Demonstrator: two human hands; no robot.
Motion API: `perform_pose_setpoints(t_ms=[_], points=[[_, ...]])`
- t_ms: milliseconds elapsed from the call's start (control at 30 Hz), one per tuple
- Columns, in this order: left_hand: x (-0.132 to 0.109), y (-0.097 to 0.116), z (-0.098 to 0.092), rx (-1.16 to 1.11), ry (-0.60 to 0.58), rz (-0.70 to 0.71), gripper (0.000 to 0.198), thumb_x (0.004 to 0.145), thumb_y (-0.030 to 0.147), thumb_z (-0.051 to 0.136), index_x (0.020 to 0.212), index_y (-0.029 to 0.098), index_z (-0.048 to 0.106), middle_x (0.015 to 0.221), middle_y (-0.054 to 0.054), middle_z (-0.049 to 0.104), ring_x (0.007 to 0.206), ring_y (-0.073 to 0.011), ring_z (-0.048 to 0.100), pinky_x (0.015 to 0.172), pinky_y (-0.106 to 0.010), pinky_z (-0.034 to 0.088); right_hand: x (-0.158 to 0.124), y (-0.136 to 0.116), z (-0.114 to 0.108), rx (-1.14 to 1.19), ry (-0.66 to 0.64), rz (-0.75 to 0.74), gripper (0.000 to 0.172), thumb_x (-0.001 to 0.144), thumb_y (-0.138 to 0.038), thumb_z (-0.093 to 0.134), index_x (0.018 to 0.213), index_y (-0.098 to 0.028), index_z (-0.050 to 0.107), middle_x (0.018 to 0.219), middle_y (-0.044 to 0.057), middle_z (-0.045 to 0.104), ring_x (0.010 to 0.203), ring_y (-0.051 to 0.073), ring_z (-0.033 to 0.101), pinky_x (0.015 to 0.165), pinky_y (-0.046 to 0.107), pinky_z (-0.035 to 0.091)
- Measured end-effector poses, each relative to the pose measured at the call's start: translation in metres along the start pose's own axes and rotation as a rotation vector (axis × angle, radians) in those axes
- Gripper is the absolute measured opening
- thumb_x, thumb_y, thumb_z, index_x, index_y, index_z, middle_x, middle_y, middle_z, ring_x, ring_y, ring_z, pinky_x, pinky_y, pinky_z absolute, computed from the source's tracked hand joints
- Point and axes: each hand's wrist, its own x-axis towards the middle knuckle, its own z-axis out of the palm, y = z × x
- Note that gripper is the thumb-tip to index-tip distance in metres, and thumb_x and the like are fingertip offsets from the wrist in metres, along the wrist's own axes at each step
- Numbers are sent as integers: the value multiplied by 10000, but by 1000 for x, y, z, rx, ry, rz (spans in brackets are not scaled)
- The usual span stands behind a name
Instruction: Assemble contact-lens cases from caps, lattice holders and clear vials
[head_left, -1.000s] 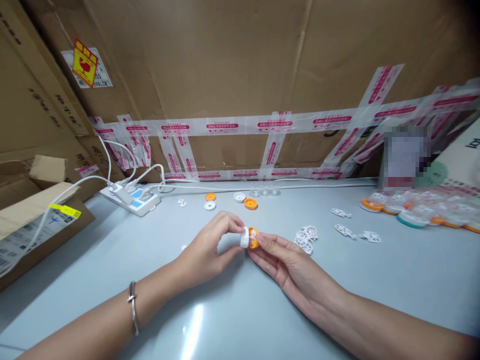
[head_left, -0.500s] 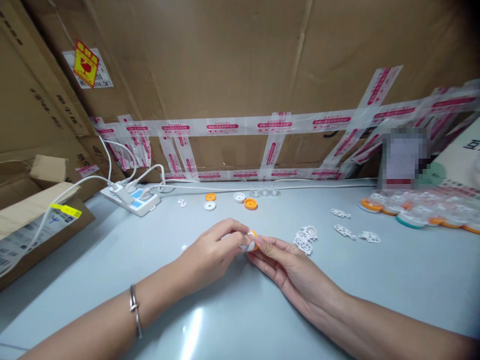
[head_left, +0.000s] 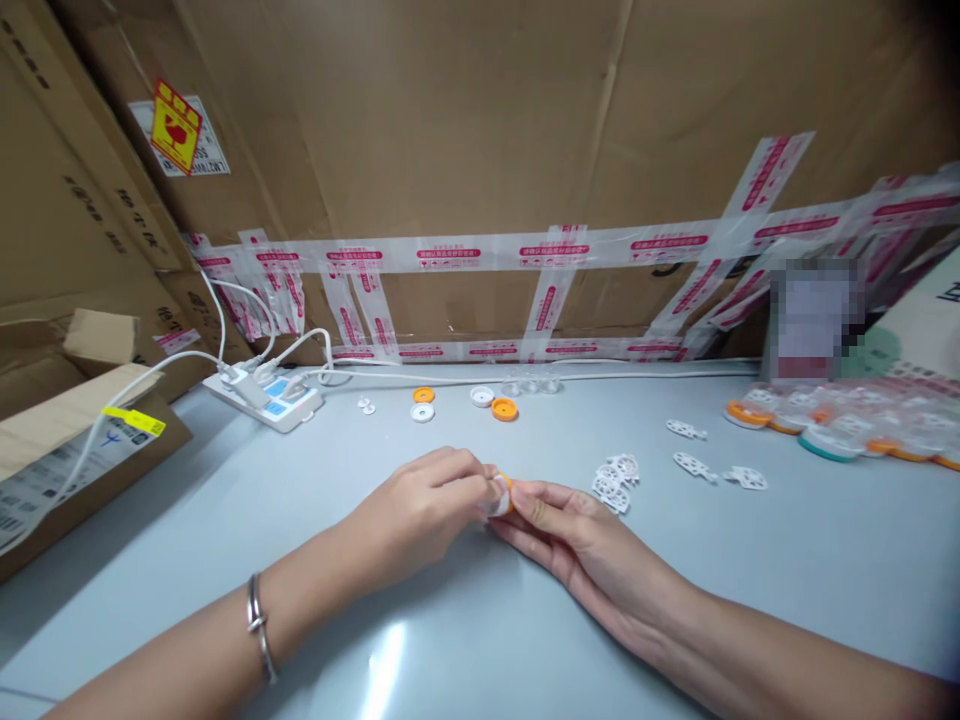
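Observation:
Between my two hands is a small round orange-and-white plastic piece [head_left: 499,496], held just above the table and partly covered by fingers. My left hand [head_left: 431,505] is closed on its left side, fingers bent over the white part. The thumb and fingers of my right hand [head_left: 574,525] pinch its orange edge from the right. Beyond the hands lie an orange disc [head_left: 424,395], a white ring [head_left: 422,412], a white cap [head_left: 481,397] and an orange cap [head_left: 505,409]. A cluster of white perforated plates [head_left: 615,482] rests to the right of my right hand.
Several clear pieces [head_left: 531,382] stand by a white cable at the back. Rounded clear-topped items with coloured bases [head_left: 829,443] are grouped at far right. A power strip [head_left: 279,400] and an open carton [head_left: 90,440] occupy the left; a large cardboard box [head_left: 465,130] forms the back.
My left hand has turned slightly, its fingers more curled around the round piece. The right hand keeps its pinch. A tiny white piece left of my left hand no longer shows.

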Motion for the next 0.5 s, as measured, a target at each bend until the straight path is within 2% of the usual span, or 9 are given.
perform_pose_setpoints(t_ms=[133,367,500], points=[[1,-1,-1,-140,7,-46,131,844,87,475,899,149,577,853,-68,594,870,-167,595,775,-294,504,0,-1,0,-10,-21,10,195,620,-251,772,735,-113,696,783,43,685,815,143,644,889,288,493],[1,-1,-11,-312,-33,-118,227,831,80,509,1030,182,553,993,-85,575,986,-180,567,837,-340,485,0,-5,0,52,-99,88,130,668,-223,740,736,-130,680,745,26,692,774,133,668,817,259,523],[-1,1,-14,-337,-22,-133,275,844,62,475,1062,203,568,1097,-97,560,1016,-178,555,854,-353,476,1,-6,0,89,-110,109,131,675,-217,732,765,-131,691,771,36,706,802,154,677,817,272,526]])
